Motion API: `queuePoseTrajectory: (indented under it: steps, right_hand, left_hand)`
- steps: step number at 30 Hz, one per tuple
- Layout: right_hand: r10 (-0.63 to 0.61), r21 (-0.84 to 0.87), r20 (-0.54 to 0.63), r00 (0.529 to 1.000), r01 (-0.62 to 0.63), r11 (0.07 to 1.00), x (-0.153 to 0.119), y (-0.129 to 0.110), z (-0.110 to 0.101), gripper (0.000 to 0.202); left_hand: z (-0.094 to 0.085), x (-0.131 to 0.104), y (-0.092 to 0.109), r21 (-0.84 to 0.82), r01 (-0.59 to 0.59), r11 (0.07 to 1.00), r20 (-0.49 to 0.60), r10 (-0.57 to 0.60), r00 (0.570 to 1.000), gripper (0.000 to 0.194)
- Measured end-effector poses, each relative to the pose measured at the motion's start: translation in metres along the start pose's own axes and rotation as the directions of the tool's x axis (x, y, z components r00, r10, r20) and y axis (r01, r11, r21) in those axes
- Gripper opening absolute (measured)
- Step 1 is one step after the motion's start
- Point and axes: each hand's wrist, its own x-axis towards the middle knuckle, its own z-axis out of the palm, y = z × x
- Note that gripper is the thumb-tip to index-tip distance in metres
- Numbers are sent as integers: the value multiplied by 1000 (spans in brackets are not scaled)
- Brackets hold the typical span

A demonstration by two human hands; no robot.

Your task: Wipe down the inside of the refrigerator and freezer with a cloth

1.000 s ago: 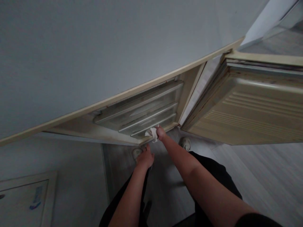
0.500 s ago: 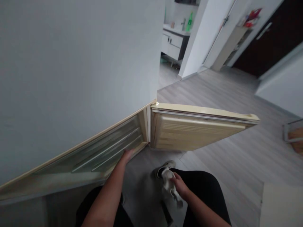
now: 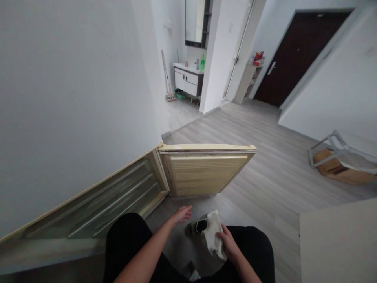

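Note:
A pale yellow door (image 3: 206, 173) stands swung out from a low cabinet (image 3: 126, 196) at the left, whose inside has ribbed walls. My left hand (image 3: 182, 214) is in the air below the door, fingers apart, with nothing in it. Between my knees, my right hand (image 3: 226, 237) holds a crumpled white cloth (image 3: 213, 234), which hangs down over part of a shoe (image 3: 196, 227).
A washbasin cabinet (image 3: 188, 80) and a mop (image 3: 167, 84) are in the room behind. Farther right are a dark door (image 3: 300, 51), a narrow shelf (image 3: 249, 82) and a metal frame with cardboard (image 3: 338, 165). A pale flat surface (image 3: 338, 239) lies at the lower right.
The view has turned up and to the right. My left hand has come away from the cabinet's edge towards the cloth. The cloth, still in my right hand, now hangs more spread out.

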Motion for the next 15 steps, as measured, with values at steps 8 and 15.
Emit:
queuePoseTrajectory:
  steps: [8,15]
  right_hand:
    - [-225,-201,-14,974,218,955,-7,27,42,46]
    - [-373,-371,-1,928,346,861,3,29,68,32]
  left_hand:
    - [123,-27,-68,-395,-44,917,113,97,989,43]
    - [57,-33,-99,-562,-92,822,-34,88,996,31]
